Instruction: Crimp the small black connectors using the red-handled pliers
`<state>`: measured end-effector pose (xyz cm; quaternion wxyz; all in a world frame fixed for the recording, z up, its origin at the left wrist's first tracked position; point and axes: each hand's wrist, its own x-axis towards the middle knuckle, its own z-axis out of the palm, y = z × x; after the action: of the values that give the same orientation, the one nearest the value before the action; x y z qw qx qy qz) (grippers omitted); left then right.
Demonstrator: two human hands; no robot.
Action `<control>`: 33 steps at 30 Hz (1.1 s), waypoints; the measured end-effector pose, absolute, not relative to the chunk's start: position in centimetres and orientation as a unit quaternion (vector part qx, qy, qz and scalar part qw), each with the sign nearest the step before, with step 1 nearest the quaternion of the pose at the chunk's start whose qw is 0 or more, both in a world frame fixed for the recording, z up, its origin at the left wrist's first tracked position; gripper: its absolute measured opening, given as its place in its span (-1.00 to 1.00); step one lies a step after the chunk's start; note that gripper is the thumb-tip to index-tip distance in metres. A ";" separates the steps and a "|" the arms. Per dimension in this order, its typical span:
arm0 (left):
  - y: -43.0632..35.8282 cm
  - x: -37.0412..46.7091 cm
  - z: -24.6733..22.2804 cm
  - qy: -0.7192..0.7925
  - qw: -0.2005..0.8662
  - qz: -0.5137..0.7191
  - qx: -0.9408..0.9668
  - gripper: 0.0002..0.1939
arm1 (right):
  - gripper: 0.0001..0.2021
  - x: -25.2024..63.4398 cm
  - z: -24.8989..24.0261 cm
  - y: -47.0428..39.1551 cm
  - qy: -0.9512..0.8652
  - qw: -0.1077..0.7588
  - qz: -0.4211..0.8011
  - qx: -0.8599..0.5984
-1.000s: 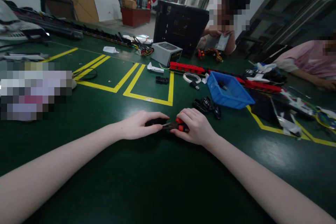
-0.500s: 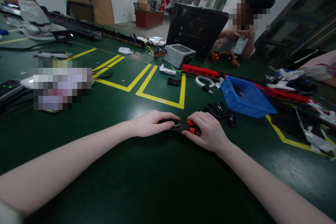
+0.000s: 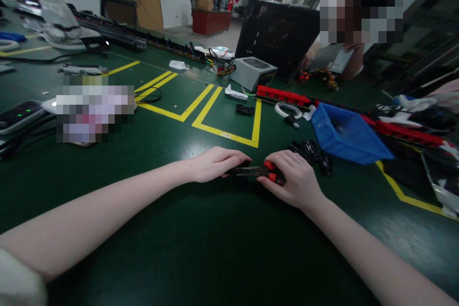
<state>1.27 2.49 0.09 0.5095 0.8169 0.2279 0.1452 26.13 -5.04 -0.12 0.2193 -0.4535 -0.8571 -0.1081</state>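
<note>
My right hand (image 3: 296, 177) is closed around the red grips of a pair of pliers (image 3: 255, 171) just above the green table, the jaws pointing left. Opposite it, my left hand (image 3: 215, 163) is closed at the jaw end, thumb and fingers together on a small black piece (image 3: 234, 170). That piece is mostly covered by the fingers, so its kind does not show. Behind my right hand lie several black cable bundles (image 3: 310, 150). Another small black bundle (image 3: 244, 109) rests inside a yellow taped outline.
A blue bin (image 3: 349, 136) stands at the right, near a coiled white cable (image 3: 288, 110) and a red strip (image 3: 283, 95). Further back are a grey power supply (image 3: 253, 72) and a black panel (image 3: 278, 36). A co-worker's hand (image 3: 353, 55) holds a light-coloured box. At the left sits a blurred-out item (image 3: 96, 110).
The view has shifted slightly, so everything appears a little further right. More of the pliers' jaws shows between my hands, which are slightly further apart. Both hands keep their hold.
</note>
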 end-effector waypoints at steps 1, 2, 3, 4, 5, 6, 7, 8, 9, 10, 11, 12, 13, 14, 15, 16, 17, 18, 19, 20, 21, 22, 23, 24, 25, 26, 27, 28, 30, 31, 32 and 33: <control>2.5 1.3 0.1 0.229 0.512 0.144 0.815 -0.53 | -0.70 26.1 -0.1 -5.1 -0.859 0.220 -0.107 -0.450; 2.4 1.3 0.2 0.229 0.513 0.143 0.815 -0.53 | -0.71 26.1 -0.1 -5.1 -0.860 0.222 -0.106 -0.447; 2.4 1.3 0.2 0.228 0.513 0.141 0.815 -0.54 | -0.71 26.1 -0.1 -5.1 -0.862 0.223 -0.105 -0.443; 2.4 1.2 0.2 0.227 0.512 0.140 0.816 -0.54 | -0.72 26.1 -0.1 -5.1 -0.864 0.223 -0.105 -0.440; 2.4 1.2 0.2 0.226 0.510 0.138 0.818 -0.53 | -0.73 26.1 -0.1 -5.0 -0.865 0.223 -0.105 -0.437; 2.4 1.2 0.2 0.227 0.507 0.137 0.820 -0.53 | -0.73 26.1 -0.2 -5.0 -0.867 0.222 -0.105 -0.435; 2.5 1.2 0.2 0.227 0.505 0.135 0.822 -0.53 | -0.73 26.1 -0.2 -5.0 -0.868 0.221 -0.105 -0.432; 2.5 1.2 0.1 0.227 0.501 0.134 0.824 -0.52 | -0.73 26.1 -0.3 -5.0 -0.869 0.221 -0.105 -0.429; 2.6 1.2 0.1 0.224 0.497 0.133 0.828 -0.52 | -0.73 26.1 -0.3 -5.0 -0.871 0.220 -0.104 -0.427; 2.6 1.2 0.0 0.220 0.491 0.134 0.832 -0.52 | -0.73 26.1 -0.3 -4.9 -0.872 0.220 -0.103 -0.425; 2.7 1.2 -0.1 0.216 0.483 0.136 0.837 -0.52 | -0.72 26.1 -0.3 -4.9 -0.873 0.220 -0.101 -0.424; 2.8 1.2 -0.2 0.212 0.475 0.139 0.843 -0.52 | -0.72 26.1 -0.3 -4.9 -0.874 0.219 -0.099 -0.423; 2.9 1.2 -0.2 0.210 0.467 0.142 0.847 -0.52 | -0.72 26.1 -0.2 -4.9 -0.874 0.218 -0.096 -0.424; 2.9 1.2 -0.3 0.209 0.460 0.145 0.851 -0.52 | -0.72 26.1 -0.2 -5.0 -0.874 0.217 -0.094 -0.425; 3.0 1.2 -0.3 0.209 0.455 0.147 0.853 -0.53 | -0.72 26.0 -0.1 -5.0 -0.873 0.216 -0.092 -0.427; 3.0 1.2 -0.3 0.208 0.452 0.149 0.855 -0.53 | -0.73 26.0 -0.1 -5.0 -0.873 0.216 -0.090 -0.428; 3.0 1.2 -0.2 0.207 0.450 0.150 0.856 -0.53 | -0.73 26.0 0.0 -5.0 -0.873 0.215 -0.087 -0.429; 3.0 1.2 -0.2 0.203 0.450 0.151 0.857 -0.53 | -0.73 26.0 0.0 -5.0 -0.873 0.216 -0.084 -0.429; 3.0 1.2 -0.1 0.199 0.449 0.152 0.858 -0.53 | -0.73 26.0 0.0 -4.9 -0.874 0.215 -0.081 -0.428; 3.0 1.2 -0.1 0.194 0.448 0.154 0.859 -0.53 | -0.73 26.0 0.0 -4.9 -0.875 0.215 -0.079 -0.427; 3.0 1.2 -0.1 0.190 0.447 0.155 0.860 -0.54 | -0.74 26.0 0.0 -4.9 -0.876 0.215 -0.078 -0.425; 3.0 1.2 0.0 0.188 0.445 0.157 0.861 -0.54 | -0.74 26.0 0.0 -4.8 -0.877 0.214 -0.079 -0.424; 3.0 1.2 0.0 0.188 0.442 0.159 0.863 -0.54 | -0.74 26.0 0.0 -4.8 -0.877 0.214 -0.081 -0.422; 2.9 1.2 -0.1 0.190 0.438 0.160 0.864 -0.54 | -0.74 26.1 0.0 -4.8 -0.878 0.215 -0.085 -0.420; 2.9 1.2 -0.1 0.194 0.432 0.160 0.866 -0.54 | -0.74 26.1 0.0 -4.8 -0.879 0.215 -0.088 -0.418; 2.9 1.2 -0.1 0.199 0.426 0.158 0.868 -0.54 | -0.75 26.1 0.0 -4.8 -0.879 0.214 -0.090 -0.416; 2.9 1.2 -0.2 0.203 0.420 0.155 0.871 -0.54 | -0.75 26.1 0.0 -4.8 -0.880 0.212 -0.092 -0.415; 2.9 1.3 -0.2 0.207 0.413 0.153 0.873 -0.54 | -0.75 26.1 0.0 -4.8 -0.881 0.210 -0.093 -0.414; 2.8 1.3 -0.2 0.214 0.402 0.149 0.878 -0.53 | -0.75 26.1 0.0 -4.9 -0.881 0.207 -0.095 -0.414; 2.7 1.3 -0.3 0.218 0.397 0.149 0.879 -0.53 | -0.74 26.1 0.0 -4.9 -0.881 0.206 -0.097 -0.414; 2.7 1.3 -0.2 0.222 0.393 0.148 0.880 -0.53 | -0.74 26.1 0.0 -4.9 -0.881 0.206 -0.101 -0.413; 2.7 1.4 -0.2 0.225 0.390 0.146 0.881 -0.53 | -0.73 26.2 0.0 -4.9 -0.882 0.205 -0.104 -0.412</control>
<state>1.36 2.67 -0.21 0.3902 0.8807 0.2250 0.1465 26.16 -4.88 -0.04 0.2053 -0.4121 -0.8816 -0.1040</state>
